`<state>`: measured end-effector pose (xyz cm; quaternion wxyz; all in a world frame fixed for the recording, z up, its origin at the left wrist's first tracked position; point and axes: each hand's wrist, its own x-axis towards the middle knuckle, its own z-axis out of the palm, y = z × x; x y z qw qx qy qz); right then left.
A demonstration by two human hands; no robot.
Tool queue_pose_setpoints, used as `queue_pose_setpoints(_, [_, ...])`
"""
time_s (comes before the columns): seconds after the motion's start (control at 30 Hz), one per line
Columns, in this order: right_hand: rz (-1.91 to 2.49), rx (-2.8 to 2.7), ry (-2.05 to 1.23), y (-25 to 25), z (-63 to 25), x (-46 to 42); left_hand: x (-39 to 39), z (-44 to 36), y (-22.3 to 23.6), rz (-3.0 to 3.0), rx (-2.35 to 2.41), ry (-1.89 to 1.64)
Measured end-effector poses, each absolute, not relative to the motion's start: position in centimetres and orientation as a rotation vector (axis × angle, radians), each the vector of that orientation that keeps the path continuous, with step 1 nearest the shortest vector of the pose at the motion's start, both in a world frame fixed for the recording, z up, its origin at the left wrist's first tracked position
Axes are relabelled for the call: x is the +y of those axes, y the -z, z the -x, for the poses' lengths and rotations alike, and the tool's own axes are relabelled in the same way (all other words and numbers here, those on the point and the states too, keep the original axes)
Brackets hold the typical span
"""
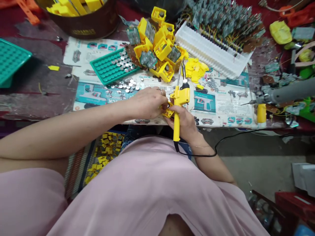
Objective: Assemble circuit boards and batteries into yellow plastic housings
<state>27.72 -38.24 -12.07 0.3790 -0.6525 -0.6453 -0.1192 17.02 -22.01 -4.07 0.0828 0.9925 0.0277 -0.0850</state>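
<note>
My right hand (189, 126) holds a yellow soldering gun (181, 96) upright, its metal tip pointing away from me and a black cord trailing from its handle. The fingers of that hand also reach a small yellow plastic housing (168, 113). Over the same housing bends my left hand (151, 102), its fingers closed together at the piece; whatever they pinch is hidden. Just beyond my hands, round silver button cells (128, 86) lie loose on the printed card. More of them sit in a green slotted tray (108, 70).
Yellow housings with circuit boards (162, 46) are heaped behind. Right of them lie yellow flat pieces (195, 69), small screws (212, 84) and a white foam rack (209, 49) of wired boards. A grey electric screwdriver (287, 93) juts in from the right. A brown tub (86, 24) stands back left.
</note>
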Motion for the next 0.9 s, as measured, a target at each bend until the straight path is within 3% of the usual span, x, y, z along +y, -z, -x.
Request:
queue_pose_setpoints(0.2, [1.811,-1.611,0.215,11.7,-27.3,-38.6,-22.8,-15.9,5.2,-2.893,0.092,-0.076])
queue_pose_setpoints(0.43, [1.949,-1.566,0.604,11.4,-26.6,-38.6,-23.3,-14.7,7.3,-2.867,0.144,-0.338])
queue_pose_setpoints(0.77, [1.67,-1.883,0.184,10.2,-30.1,-37.9,-22.1,-14.4,7.7,-2.707,-0.02,-0.321])
queue_pose_setpoints(0.9, [1.732,-1.762,0.459,11.4,-28.7,-37.2,-21.8,-14.0,8.0,-2.819,-0.032,-0.455])
